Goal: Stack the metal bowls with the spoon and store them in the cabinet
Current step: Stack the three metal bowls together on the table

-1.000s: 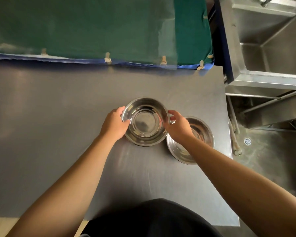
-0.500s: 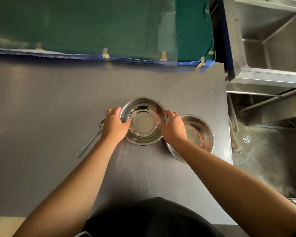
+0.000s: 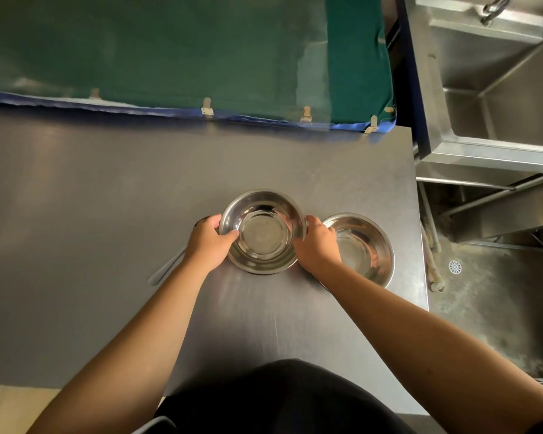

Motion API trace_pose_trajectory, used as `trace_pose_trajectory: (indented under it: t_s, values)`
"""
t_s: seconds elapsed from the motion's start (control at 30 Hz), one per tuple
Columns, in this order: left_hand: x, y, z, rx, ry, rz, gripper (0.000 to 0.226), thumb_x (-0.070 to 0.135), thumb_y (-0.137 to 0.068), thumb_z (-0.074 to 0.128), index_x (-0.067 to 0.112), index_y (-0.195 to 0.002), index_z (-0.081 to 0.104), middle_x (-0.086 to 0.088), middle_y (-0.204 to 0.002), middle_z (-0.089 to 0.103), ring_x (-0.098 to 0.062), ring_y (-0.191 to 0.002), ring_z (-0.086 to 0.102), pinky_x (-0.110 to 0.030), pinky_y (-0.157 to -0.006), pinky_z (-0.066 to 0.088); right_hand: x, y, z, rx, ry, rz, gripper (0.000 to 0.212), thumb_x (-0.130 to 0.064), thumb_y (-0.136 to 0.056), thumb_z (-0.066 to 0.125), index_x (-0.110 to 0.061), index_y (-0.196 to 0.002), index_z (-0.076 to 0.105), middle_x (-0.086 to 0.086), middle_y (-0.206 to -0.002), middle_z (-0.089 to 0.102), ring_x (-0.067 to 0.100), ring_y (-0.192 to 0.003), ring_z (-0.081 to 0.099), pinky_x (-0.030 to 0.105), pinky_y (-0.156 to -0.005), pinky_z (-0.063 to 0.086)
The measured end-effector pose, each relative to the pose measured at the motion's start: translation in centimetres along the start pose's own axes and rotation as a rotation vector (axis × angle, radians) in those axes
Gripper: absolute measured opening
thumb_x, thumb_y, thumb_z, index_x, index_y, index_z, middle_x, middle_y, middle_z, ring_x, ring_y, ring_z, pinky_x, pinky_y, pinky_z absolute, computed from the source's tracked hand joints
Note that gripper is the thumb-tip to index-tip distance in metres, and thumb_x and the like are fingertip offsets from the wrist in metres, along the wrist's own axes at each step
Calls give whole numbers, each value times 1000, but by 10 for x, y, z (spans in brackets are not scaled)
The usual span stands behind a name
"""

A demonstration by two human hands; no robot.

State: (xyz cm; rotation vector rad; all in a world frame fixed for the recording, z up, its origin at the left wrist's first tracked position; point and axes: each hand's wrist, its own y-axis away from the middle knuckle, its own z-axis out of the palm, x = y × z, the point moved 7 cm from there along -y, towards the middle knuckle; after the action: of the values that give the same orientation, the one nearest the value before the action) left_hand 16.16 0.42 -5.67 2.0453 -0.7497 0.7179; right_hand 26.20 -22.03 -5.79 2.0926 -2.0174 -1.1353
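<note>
A shiny metal bowl (image 3: 262, 231) is at the middle of the steel table (image 3: 107, 214), gripped by its rim on both sides. My left hand (image 3: 209, 242) holds its left rim with the thumb inside. On the right rim sits my right hand (image 3: 315, 245). A second metal bowl (image 3: 362, 249) rests on the table just to the right, partly hidden by my right wrist. A metal spoon (image 3: 165, 270) lies on the table to the left, its head hidden under my left hand and forearm.
A green cloth (image 3: 170, 51) with a blue hem hangs along the table's far edge. A steel sink unit (image 3: 489, 89) stands to the right, beyond the table's right edge. Below it is a concrete floor with a drain (image 3: 455, 267).
The bowl held in both hands has lifted slightly and both hands have closed further onto its rim. The spoon's handle has come into view left of my left forearm.
</note>
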Motion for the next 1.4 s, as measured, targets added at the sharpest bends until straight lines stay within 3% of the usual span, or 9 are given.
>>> trace_pose_trajectory:
  t_s: [0.13,0.4,0.63,0.77,0.87,1.0,1.2,1.3,1.4]
  values:
    - [-12,10,-10,16,21,-27,12,28,-84,66,20,-93,70,4,-88,74,-26,-80,69,-44,-78,56,-5,12,5,-19,-18,-23,36,-18,-88,56,-14,-124,60,10,-111,70,34,-104,63,35,-81,50]
    - [-4,30,-23,66,80,23,8,28,-84,67,33,-89,70,13,-86,75,-20,-74,68,-42,-78,57,-5,31,-6,0,-168,-58,48,-20,-91,61,-17,-139,53,6,-128,64,26,-111,62,41,-93,53]
    - [40,41,-1,11,64,105,24,36,-84,66,31,-108,71,14,-101,73,-23,-91,69,-40,-86,57,20,42,-56,119,-288,-79,46,-17,-88,64,-21,-134,57,0,-123,67,16,-99,61,28,-81,44]
    - [63,45,25,-20,46,150,9,35,-83,68,43,-86,65,31,-88,70,-16,-81,71,-31,-72,54,47,48,-78,175,-312,-38,47,-13,-88,64,-20,-134,58,-2,-123,68,18,-107,64,28,-84,46]
    - [80,49,59,-82,29,173,20,36,-81,68,34,-101,68,21,-98,69,-18,-87,70,-37,-80,57,81,56,-96,242,-325,18,47,-12,-86,64,-21,-132,60,-1,-118,70,20,-106,65,32,-86,49]
    - [91,55,86,-101,-28,222,19,39,-80,69,40,-95,58,29,-88,58,8,-80,57,-17,-63,40,112,61,-104,261,-345,89,49,-12,-86,63,-21,-134,59,0,-118,69,23,-102,66,37,-86,54]
    - [99,64,132,-165,-160,252,26,30,-80,68,41,-71,46,18,-74,53,-25,-83,65,-37,-76,54,152,66,-115,273,-294,151,30,-12,-86,58,-20,-115,64,-9,-98,63,24,-85,67,36,-70,55]
    - [98,63,146,-199,-212,257,13,33,-79,68,35,-88,58,8,-95,62,-28,-92,66,-40,-80,54,165,62,-114,263,-287,161,27,-13,-87,59,-20,-113,66,-15,-89,61,16,-79,63,27,-59,48]
    - [92,59,156,-224,-305,258,42,37,-82,67,23,-121,60,-2,-121,57,-24,-108,57,-39,-89,50,173,57,-110,243,-296,175,33,-14,-88,60,-19,-120,63,-18,-88,57,14,-78,60,23,-54,44]
